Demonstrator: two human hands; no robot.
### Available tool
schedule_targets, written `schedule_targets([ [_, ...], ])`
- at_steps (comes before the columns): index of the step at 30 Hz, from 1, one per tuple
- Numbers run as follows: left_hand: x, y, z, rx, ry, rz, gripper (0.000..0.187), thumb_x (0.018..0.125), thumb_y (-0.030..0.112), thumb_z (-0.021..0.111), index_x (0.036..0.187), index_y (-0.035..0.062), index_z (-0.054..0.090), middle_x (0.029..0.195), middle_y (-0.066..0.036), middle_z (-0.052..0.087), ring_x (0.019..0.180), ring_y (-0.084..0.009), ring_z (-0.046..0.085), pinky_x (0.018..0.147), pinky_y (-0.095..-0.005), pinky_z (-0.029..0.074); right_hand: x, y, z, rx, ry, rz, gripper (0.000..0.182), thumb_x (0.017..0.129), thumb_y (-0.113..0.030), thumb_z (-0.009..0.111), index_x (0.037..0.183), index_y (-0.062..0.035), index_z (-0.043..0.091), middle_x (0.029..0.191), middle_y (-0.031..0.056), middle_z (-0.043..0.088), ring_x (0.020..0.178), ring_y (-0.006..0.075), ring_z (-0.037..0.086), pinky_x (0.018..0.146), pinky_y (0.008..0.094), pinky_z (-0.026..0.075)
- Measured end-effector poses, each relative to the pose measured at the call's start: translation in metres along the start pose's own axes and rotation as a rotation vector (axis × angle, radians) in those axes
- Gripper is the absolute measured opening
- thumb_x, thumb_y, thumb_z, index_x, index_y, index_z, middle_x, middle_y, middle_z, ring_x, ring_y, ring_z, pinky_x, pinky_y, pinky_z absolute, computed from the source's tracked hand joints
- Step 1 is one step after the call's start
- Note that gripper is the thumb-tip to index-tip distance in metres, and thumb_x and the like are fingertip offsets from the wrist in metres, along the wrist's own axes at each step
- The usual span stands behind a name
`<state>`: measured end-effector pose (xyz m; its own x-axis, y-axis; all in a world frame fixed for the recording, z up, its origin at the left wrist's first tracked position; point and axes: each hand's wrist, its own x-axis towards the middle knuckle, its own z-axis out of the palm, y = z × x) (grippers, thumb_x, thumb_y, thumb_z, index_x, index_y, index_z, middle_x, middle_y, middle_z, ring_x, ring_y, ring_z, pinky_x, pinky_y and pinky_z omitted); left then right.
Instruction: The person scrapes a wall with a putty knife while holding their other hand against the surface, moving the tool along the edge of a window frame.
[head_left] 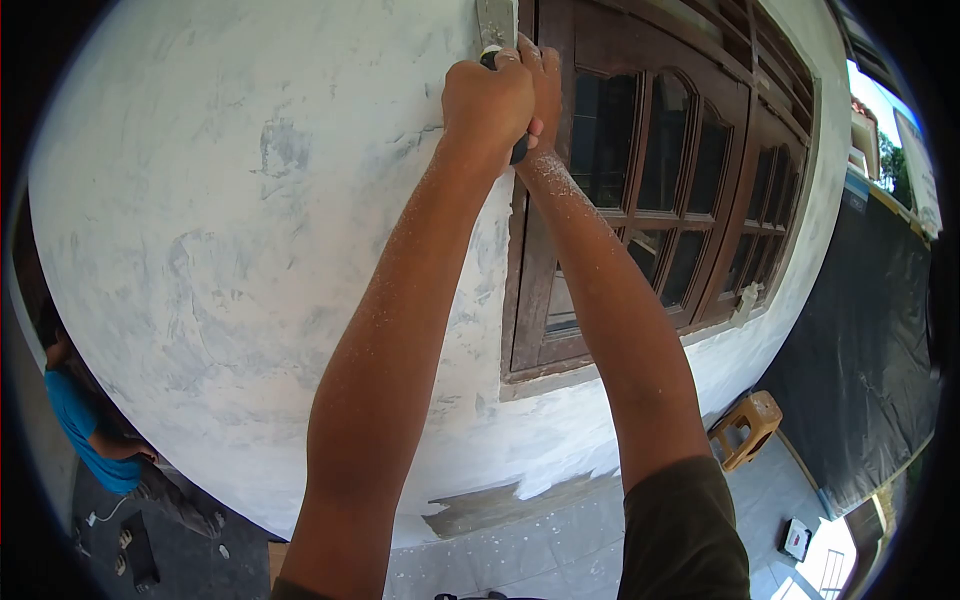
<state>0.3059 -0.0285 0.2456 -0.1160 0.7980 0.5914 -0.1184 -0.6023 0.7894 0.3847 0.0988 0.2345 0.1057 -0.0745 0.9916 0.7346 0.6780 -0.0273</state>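
Raised high at the top centre, my left hand [488, 100] is closed around the black handle [518, 150] of a scraper. Its flat grey metal blade [495, 22] points up and lies close to the white wall [250, 200], beside the brown window frame [545, 200]. My right hand [545, 85] is just to the right, partly behind the left one, with its fingers raised near the frame edge; what it grips, if anything, is hidden. White dust speckles both forearms.
Brown shutters with glass panes [665, 150] fill the right. A wooden-coloured stool [748, 430] stands on the tiled floor [550, 540] below, near a dark sheet [860, 330]. At the lower left is another person in a blue shirt [88, 440].
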Motion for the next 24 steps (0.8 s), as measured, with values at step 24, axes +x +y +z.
schedule_targets([
  [24,-0.017,-0.018,-0.016,-0.056,-0.054,-0.075,0.031,0.108,0.031,0.054,0.095,0.0031,0.056,0.076,-0.006,0.059,0.052,-0.0139,0.053,0.047,-0.0313,0.045,0.002,-0.007,0.001,0.081,0.073,0.075,0.036,0.104,-0.016,0.053,0.137,-0.0055,0.061,0.115,0.0147,0.056,0.111,0.0354,0.06,0.09,0.0456,0.052],
])
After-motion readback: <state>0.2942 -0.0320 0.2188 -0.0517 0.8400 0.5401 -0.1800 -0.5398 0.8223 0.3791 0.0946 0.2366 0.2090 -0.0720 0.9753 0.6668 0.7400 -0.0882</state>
